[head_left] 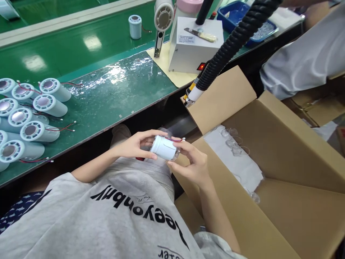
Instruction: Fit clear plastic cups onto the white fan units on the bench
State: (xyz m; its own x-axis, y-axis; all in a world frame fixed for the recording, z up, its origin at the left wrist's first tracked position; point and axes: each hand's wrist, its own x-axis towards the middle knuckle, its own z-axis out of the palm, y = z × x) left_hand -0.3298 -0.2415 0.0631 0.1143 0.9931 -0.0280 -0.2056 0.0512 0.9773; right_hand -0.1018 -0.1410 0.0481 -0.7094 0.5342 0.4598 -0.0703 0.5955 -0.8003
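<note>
A pale blue cylindrical housing (163, 147) is held on its side above my lap, between both hands. My left hand (136, 144) grips its left end, thumb below and fingers over the top. On the other end, my right hand (194, 161) closes its thumb and fingers around a clear plastic piece (177, 154). Thin red and dark wires with a small white connector (183, 139) run along the top, by my right fingers. Several similar blue housings (40, 131) with wires lie in a group on the green bench (107, 104) to the left.
An open cardboard box (291, 144) with several clear plastic pieces (235, 145) stands at right. A black corrugated hose (234, 46) hangs over it. A white machine (183, 54) and a blue tray (225, 16) sit behind. A person in grey (302, 61) is at right.
</note>
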